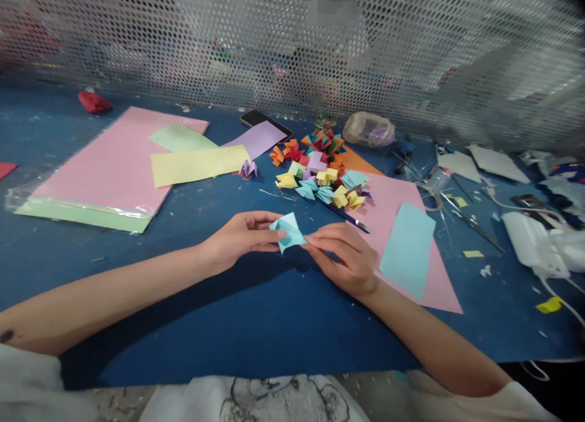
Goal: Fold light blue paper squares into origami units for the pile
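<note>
A small folded light-blue paper piece (289,231) is pinched between both my hands just above the blue table (219,312). My left hand (240,234) grips its left side with thumb and fingers closed on it. My right hand (345,257) pinches its right corner with curled fingers. Just beyond them lies a heap of several folded paper pieces (320,166) in orange, yellow, purple, blue and red.
A pack of pink sheets (109,166), a yellow strip (196,165), a pink sheet (402,227) with a light-blue rectangle (408,248), a pen (350,218), a phone (256,119), scissors (457,209) and white objects (534,242) lie around. A perforated screen (292,44) closes the far edge.
</note>
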The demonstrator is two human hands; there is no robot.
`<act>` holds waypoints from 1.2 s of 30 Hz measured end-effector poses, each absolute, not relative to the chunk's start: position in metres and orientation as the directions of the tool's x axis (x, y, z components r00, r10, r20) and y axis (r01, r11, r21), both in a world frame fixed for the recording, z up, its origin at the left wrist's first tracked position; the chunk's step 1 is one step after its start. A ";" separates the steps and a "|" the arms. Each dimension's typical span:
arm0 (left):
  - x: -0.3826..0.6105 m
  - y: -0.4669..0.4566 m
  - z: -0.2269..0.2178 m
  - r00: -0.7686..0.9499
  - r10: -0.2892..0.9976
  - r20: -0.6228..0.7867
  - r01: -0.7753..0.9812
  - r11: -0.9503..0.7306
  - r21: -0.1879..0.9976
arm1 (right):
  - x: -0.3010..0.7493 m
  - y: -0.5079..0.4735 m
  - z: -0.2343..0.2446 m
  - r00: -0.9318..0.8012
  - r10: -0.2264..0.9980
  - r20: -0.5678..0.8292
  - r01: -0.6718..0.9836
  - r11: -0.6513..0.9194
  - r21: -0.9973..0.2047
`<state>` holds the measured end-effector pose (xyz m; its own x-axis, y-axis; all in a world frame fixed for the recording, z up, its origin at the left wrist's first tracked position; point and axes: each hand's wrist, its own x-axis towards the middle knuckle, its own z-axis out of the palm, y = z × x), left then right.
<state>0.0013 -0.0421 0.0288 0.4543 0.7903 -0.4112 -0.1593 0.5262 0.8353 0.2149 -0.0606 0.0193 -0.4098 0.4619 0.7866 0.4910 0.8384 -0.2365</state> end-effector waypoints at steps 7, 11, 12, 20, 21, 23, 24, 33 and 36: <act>0.002 -0.044 0.029 0.462 0.789 -0.404 -0.151 0.519 0.841 | 0.215 -0.060 0.017 -0.422 0.471 0.775 0.487 0.839 -0.244; 0.003 -0.044 0.029 0.462 0.793 -0.397 -0.150 0.511 0.846 | 0.215 -0.061 0.016 -0.434 0.473 0.767 0.491 0.838 -0.238; 0.003 -0.045 0.030 0.461 0.795 -0.395 -0.155 0.510 0.846 | 0.215 -0.061 0.015 -0.437 0.470 0.766 0.489 0.840 -0.237; 0.003 -0.046 0.029 0.439 0.809 -0.390 -0.166 0.500 0.850 | 0.214 -0.060 0.010 -0.495 0.475 0.728 0.447 0.857 -0.255; 0.004 -0.046 0.029 0.434 0.811 -0.393 -0.170 0.502 0.848 | 0.214 -0.059 0.009 -0.497 0.479 0.724 0.448 0.856 -0.259; 0.004 -0.046 0.028 0.424 0.815 -0.394 -0.177 0.502 0.847 | 0.214 -0.058 0.007 -0.507 0.492 0.708 0.448 0.852 -0.271; 0.004 -0.046 0.028 0.424 0.818 -0.389 -0.177 0.496 0.850 | 0.213 -0.058 0.006 -0.519 0.498 0.695 0.445 0.851 -0.277; 0.000 -0.040 0.023 0.480 0.818 -0.318 0.053 0.334 0.941 | 0.211 -0.057 0.011 -0.477 0.566 0.672 0.454 0.814 -0.364; 0.000 -0.040 0.023 0.497 0.809 -0.314 0.080 0.318 0.945 | 0.213 -0.057 0.012 -0.387 0.647 0.657 0.515 0.743 -0.428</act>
